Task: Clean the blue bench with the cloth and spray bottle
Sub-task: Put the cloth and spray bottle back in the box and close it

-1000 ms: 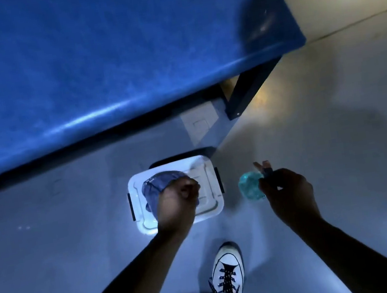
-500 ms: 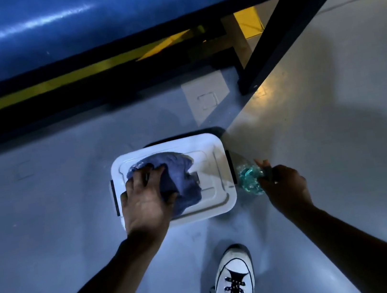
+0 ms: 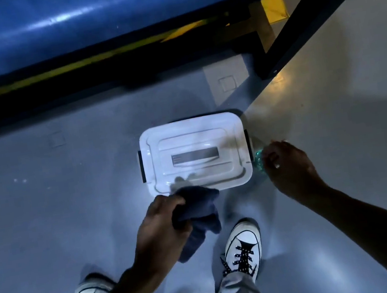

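**Cloth and bottle in hand, worktop not yet touched**

The blue bench (image 3: 68,22), my worktop for this job, fills the far edge of what I see, its padded top catching a streak of light, with a dark frame and a yellow strip under it. Nothing of mine touches it; I judge the cleaning itself has not begun.

On the grey floor (image 3: 47,218) between me and the bench sits a white box (image 3: 194,153), lid on and side latches down, so I cannot tell what is inside. Nothing lies on the lid.

My left hand (image 3: 160,231) is curled round the dark blue cloth (image 3: 197,211), bunched, with a tail hanging down just near the box's near edge. My right hand (image 3: 289,169) is down at the box's right side, fingers curled on the teal spray bottle (image 3: 258,161), most of which my hand hides; I cannot see how firm that hold is.

My white shoes (image 3: 243,249) stand close behind the box.

What could go wrong: a poor grip could let the bottle slip as I lift it. The hanging cloth tail could drag on the floor and carry grit onto the worktop. In this dim light I could clip the box with a foot as I step forward.
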### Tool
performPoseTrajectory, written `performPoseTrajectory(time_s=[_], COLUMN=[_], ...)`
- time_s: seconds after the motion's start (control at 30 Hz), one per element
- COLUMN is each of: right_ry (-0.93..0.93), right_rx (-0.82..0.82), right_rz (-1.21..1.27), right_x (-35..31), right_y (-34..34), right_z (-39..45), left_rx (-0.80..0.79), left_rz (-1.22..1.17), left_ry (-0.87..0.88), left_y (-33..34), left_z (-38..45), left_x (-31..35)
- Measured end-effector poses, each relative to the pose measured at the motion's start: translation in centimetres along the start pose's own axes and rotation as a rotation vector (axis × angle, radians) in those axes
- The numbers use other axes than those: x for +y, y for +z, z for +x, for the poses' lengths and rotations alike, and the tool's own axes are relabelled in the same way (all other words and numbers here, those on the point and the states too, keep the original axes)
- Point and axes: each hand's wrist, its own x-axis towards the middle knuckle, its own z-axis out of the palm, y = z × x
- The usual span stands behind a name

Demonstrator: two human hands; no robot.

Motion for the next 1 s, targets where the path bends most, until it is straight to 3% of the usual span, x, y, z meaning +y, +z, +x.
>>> performPoseTrajectory(time_s=[0.13,0.3,0.43,0.7,0.8,0.87,1.0], right_ry=[0.044,0.119,0.213,0.311,0.358,0.384,0.43], right_rx=[-0.055,-0.023,-0.004,-0.087,-0.102,-0.091,-0.064], right_rz=[-0.029,-0.074,-0.022,-0.01,0.007,0.025,0.083], right_x=[-0.6,-0.4,-0.6,-3.5,-4.0,-4.1,-4.2], right_y=[3.3,6.6,7.0,5.3,5.1,5.3,5.7], right_z=[1.9,4.6,4.9,4.5,4.8,4.7,4.5], left_rx=[-0.259,-0.099,0.087,0.319,0.38,0.326,0.307], left_rz=[-0.124,-0.146,0.163,0.072,-0.054,-0.101,-0.082], left_ry=[-0.126,-0.295,-0.2,-0.047,-0.206,-0.345,-0.397], left_y=[2.7,5.4,5.1,-2.4,-3.5,-2.9,-1.1], left_z=[0.3,4.2,4.4,6.9,10.7,12.4,13.1], left_x=[-5.1,-8.9,-8.4,-4.1,-3.0,-3.0,-3.0])
